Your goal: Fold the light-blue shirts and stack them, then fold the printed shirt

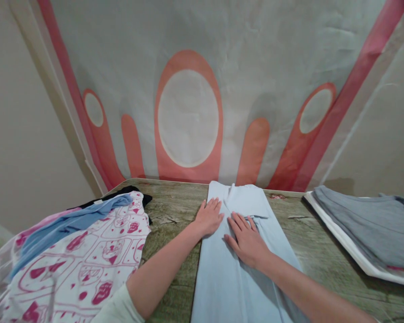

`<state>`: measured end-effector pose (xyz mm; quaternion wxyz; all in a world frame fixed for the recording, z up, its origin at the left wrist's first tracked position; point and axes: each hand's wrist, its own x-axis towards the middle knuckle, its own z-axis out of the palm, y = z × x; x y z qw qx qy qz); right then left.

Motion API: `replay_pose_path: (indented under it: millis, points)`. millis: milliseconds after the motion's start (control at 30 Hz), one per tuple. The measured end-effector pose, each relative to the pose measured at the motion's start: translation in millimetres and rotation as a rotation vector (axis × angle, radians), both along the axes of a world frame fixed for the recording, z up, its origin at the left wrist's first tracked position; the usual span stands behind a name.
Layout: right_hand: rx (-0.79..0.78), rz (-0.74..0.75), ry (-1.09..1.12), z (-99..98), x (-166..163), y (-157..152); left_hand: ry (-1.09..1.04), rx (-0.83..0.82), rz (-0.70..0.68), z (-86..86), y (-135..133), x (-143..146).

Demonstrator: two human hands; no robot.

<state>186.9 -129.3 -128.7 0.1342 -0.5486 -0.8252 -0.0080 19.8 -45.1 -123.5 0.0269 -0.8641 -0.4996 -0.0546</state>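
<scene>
A light blue garment [218,278], folded lengthwise into a long strip, lies on the wooden table in front of me. My left hand [209,217] rests flat on its left edge near the far end, fingers together but stretched out. Palm down, my right hand [245,240] presses on the middle of the cloth with its fingers spread, just below a short crosswise crease. Neither hand grips the fabric. The garment's near end runs out of the bottom of the view, and its exact kind cannot be made out.
Loose clothes are heaped at the left, among them a white cloth with magenta prints [112,251] and a blue garment [77,220]. Folded grey clothing [366,229] lies on white fabric at the right. Behind the wood-grain table [168,202] hangs a grey and orange backdrop [188,116].
</scene>
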Motion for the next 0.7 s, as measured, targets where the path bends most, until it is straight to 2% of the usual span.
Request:
replay_pose_path:
  millis: [200, 333, 500, 700]
  points:
    - [0.0, -0.006, 0.02, 1.3, -0.1, 0.2, 0.005, -0.056, 0.109, -3.1, 14.8, -17.9]
    - [0.007, -0.005, 0.033, 2.5, -0.3, -0.1, 0.022, -0.026, 0.146, -0.8, 20.0, -15.2]
    - [0.007, -0.003, 0.042, 1.8, 0.4, 1.6, -0.001, -0.012, 0.066, -3.3, 27.8, -7.2]
    - [-0.004, -0.002, 0.04, 1.6, 1.9, 2.7, -0.016, -0.047, 0.1, -9.6, 35.2, -17.4]
